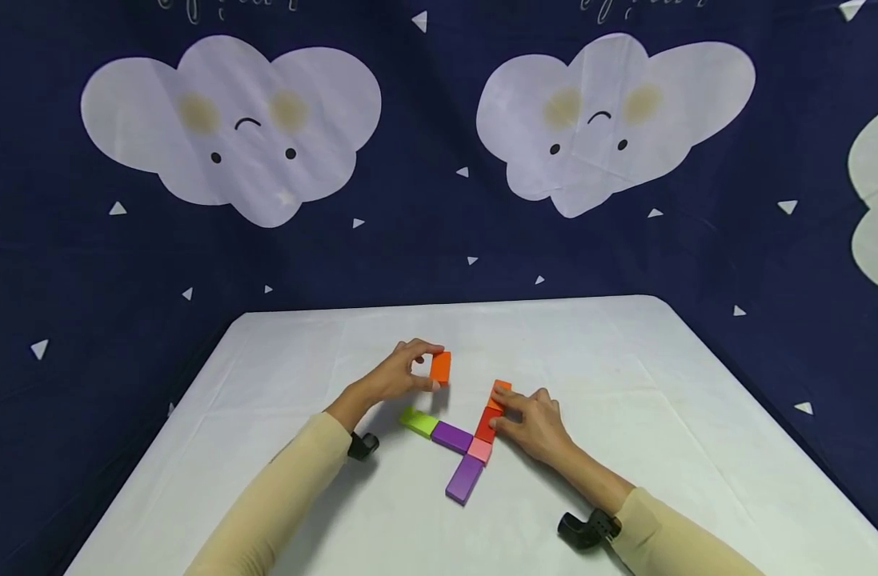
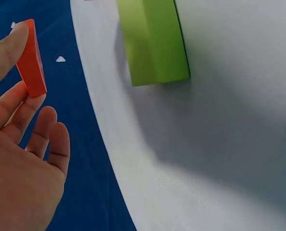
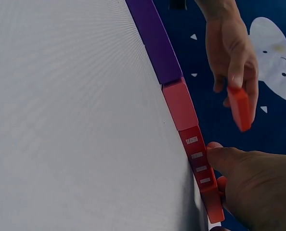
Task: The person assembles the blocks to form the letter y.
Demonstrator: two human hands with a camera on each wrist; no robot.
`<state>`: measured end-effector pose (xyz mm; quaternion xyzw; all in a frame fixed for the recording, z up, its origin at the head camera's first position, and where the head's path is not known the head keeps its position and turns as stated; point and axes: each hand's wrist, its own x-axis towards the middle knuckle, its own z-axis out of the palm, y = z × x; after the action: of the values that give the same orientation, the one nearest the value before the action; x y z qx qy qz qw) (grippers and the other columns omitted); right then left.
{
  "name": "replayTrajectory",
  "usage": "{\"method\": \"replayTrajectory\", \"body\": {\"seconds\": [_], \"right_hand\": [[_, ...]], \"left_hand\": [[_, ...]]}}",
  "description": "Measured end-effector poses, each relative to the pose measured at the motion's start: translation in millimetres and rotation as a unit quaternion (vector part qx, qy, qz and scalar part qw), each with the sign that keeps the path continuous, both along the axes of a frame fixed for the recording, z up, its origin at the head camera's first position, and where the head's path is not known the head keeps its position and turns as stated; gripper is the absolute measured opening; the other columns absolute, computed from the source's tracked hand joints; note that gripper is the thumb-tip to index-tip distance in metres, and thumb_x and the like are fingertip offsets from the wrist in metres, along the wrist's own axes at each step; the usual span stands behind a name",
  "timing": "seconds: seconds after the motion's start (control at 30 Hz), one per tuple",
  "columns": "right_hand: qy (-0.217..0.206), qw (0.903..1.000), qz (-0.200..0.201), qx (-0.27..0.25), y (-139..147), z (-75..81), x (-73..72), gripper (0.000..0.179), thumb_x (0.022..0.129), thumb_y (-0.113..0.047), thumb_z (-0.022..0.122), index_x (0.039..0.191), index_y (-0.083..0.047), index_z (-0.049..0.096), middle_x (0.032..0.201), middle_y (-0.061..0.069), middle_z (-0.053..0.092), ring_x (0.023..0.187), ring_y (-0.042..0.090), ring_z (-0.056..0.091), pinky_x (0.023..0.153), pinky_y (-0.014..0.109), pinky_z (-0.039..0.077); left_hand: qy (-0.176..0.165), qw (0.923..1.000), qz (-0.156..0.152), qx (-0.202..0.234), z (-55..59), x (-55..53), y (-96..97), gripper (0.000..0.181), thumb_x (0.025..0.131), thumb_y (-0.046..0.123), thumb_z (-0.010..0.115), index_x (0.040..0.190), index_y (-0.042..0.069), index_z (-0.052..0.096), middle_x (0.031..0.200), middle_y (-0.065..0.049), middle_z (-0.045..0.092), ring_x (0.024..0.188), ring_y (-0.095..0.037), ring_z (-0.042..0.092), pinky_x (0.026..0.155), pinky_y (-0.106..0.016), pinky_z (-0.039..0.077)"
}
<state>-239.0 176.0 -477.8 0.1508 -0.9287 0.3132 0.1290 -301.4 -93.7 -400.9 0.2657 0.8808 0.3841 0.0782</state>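
My left hand (image 1: 400, 372) pinches an orange block (image 1: 441, 367) between thumb and fingers, raised above the white table. In the left wrist view, the little and ring fingers stay off it. My right hand (image 1: 534, 420) rests its fingertips on two blocks on the table: the index finger over another orange block (image 1: 503, 385), the thumb on a red block (image 1: 485, 426). These two join end to end with a pink block (image 1: 479, 450) and a purple block (image 1: 464, 478) in one line. A second purple block (image 1: 451, 437) and a lime-green block (image 1: 418, 422) branch off leftward from the pink one.
The white table (image 1: 323, 344) has rounded far corners. Behind it hangs a dark blue cloth (image 1: 424, 264) with clouds and small triangles. Black wrist devices sit on the left wrist (image 1: 362, 446) and right wrist (image 1: 588, 530).
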Motion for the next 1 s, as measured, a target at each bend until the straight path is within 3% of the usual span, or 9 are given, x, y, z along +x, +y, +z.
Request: {"method": "replayTrajectory", "body": {"seconds": [0.47, 0.63, 0.83, 1.0], "right_hand": [[0.002, 1.0000, -0.002, 0.002, -0.7, -0.5, -0.6, 0.049, 0.075, -0.035, 0.076, 0.120, -0.019, 0.066, 0.131, -0.005, 0.060, 0.075, 0.013, 0.037, 0.070, 0.029, 0.025], [0.000, 1.0000, -0.002, 0.002, -0.3, -0.2, 0.5, 0.049, 0.075, -0.034, 0.076, 0.120, -0.019, 0.066, 0.132, -0.005, 0.059, 0.075, 0.012, 0.037, 0.069, 0.029, 0.024], [0.000, 1.0000, -0.002, 0.004, -0.2, -0.6, 0.6, 0.049, 0.075, -0.034, 0.076, 0.120, -0.019, 0.066, 0.132, -0.005, 0.059, 0.075, 0.012, 0.037, 0.070, 0.029, 0.025], [0.000, 1.0000, 0.000, 0.002, -0.4, -0.1, 0.7, 0.049, 0.075, -0.034, 0.076, 0.120, -0.019, 0.066, 0.132, -0.004, 0.059, 0.075, 0.012, 0.037, 0.070, 0.029, 0.024]], "left_hand": [[-0.001, 0.9984, -0.047, 0.031, 11.7, 53.8, -15.1, 0.060, 0.080, 0.023, 0.074, 0.136, 0.020, 0.050, 0.136, 0.001, 0.049, 0.114, -0.024, 0.042, 0.093, -0.045, 0.038], [-0.006, 0.9969, -0.070, 0.035, 9.5, 72.4, -17.9, 0.061, 0.079, 0.022, 0.075, 0.135, 0.022, 0.051, 0.135, 0.002, 0.050, 0.113, -0.023, 0.044, 0.091, -0.041, 0.036], [-0.039, 0.9951, -0.083, 0.037, 4.7, 91.7, -20.5, 0.062, 0.078, 0.025, 0.075, 0.135, 0.023, 0.051, 0.135, 0.007, 0.050, 0.117, -0.023, 0.042, 0.097, -0.048, 0.037], [-0.048, 0.9935, -0.100, 0.027, 0.0, 105.8, -21.9, 0.063, 0.077, 0.024, 0.076, 0.134, 0.027, 0.050, 0.135, 0.012, 0.050, 0.121, -0.023, 0.039, 0.096, -0.044, 0.038]]}}
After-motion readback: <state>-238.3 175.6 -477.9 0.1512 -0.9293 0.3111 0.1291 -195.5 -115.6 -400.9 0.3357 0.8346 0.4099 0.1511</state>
